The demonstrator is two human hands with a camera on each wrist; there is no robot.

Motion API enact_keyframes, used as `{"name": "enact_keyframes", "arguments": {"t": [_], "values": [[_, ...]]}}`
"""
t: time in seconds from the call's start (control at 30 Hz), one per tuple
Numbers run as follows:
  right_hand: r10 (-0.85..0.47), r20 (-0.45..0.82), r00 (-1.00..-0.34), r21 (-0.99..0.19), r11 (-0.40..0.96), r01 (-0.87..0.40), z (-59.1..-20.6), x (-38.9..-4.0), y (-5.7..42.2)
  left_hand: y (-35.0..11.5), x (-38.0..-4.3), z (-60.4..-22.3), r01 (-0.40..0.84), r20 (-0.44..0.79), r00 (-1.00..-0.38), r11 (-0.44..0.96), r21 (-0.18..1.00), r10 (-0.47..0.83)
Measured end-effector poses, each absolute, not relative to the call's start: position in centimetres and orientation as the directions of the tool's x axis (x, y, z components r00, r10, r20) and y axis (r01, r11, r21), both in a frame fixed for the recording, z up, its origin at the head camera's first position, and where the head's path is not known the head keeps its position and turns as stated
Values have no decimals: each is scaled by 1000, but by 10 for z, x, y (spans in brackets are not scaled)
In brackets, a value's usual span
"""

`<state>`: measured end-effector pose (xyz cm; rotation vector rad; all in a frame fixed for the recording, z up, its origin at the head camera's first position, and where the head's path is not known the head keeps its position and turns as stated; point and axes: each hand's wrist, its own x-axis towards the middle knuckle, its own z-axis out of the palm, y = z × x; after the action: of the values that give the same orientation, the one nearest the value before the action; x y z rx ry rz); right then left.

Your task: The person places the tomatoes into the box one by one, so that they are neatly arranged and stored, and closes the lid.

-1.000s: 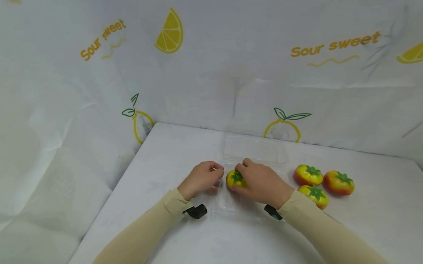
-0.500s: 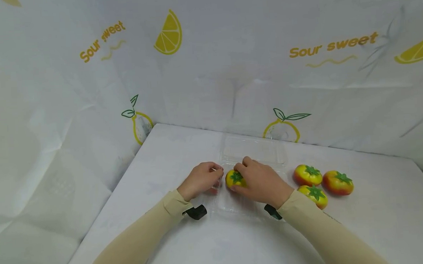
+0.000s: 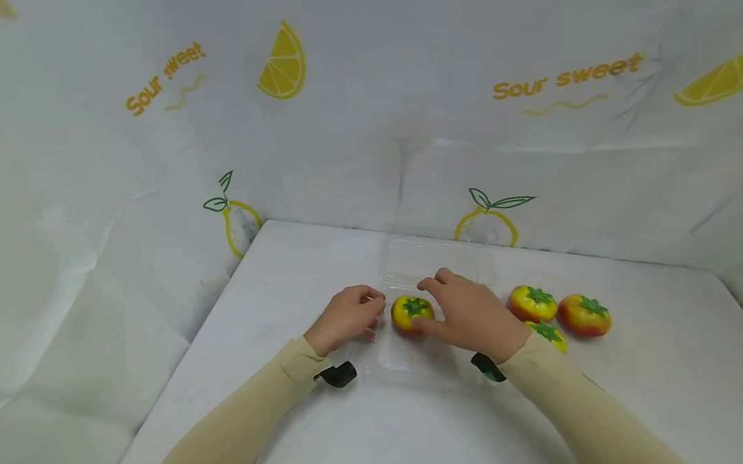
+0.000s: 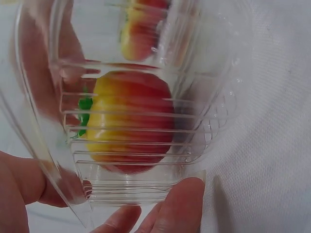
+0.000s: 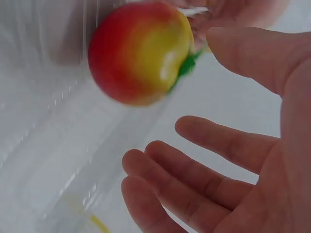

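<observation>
- The yellow-and-red fruit [image 3: 403,314] sits in the left end of the clear container [image 3: 392,359], green leaf up; the left wrist view shows it through the ridged wall.
- The right hand [image 3: 477,317] is just right of the fruit, fingers spread wide with nothing in them; the right wrist view shows a gap.
- The left hand [image 3: 345,316] has its fingers curled at the container's left edge and seems to grip it.
- The lid [image 3: 437,257] lies folded back on the far side.
- On the desk [image 3: 355,433], right of the container, are a far fruit [image 3: 532,302], a right fruit [image 3: 584,315] and a near fruit [image 3: 550,336], the last partly hidden by the right sleeve [image 3: 545,370].
- The fruit is round and has room to its right, so it could roll if the left hand tugs or tilts the container.
- The right thumb, close to the fruit, could nudge it over.
- A low sweep of the right sleeve could knock the near fruit away.
</observation>
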<state>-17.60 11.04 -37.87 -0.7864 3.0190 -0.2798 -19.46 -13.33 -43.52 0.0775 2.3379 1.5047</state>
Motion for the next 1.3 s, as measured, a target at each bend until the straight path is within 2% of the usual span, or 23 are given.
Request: {"name": "enact_keyframes", "arguments": {"t": [0.43, 0.73, 0.93, 1.3], "values": [[-259, 146, -955, -327, 898, -294, -356, -151, 216, -129, -192, -433, -156, -274, -938, 448, 880, 213], [-78, 132, -988, -383, 916, -123, -378, -148, 293, -127, -188, -429, -156, -277, -939, 466, 871, 202], [-22, 156, -987, -381, 921, -80, -398, -153, 329, -124, -188, -430, -169, -290, -936, 466, 868, 200], [-29, -56, -998, -405, 914, -3, -414, -159, 359, -125, -191, -432, -166, -288, -936, 467, 869, 203]]}}
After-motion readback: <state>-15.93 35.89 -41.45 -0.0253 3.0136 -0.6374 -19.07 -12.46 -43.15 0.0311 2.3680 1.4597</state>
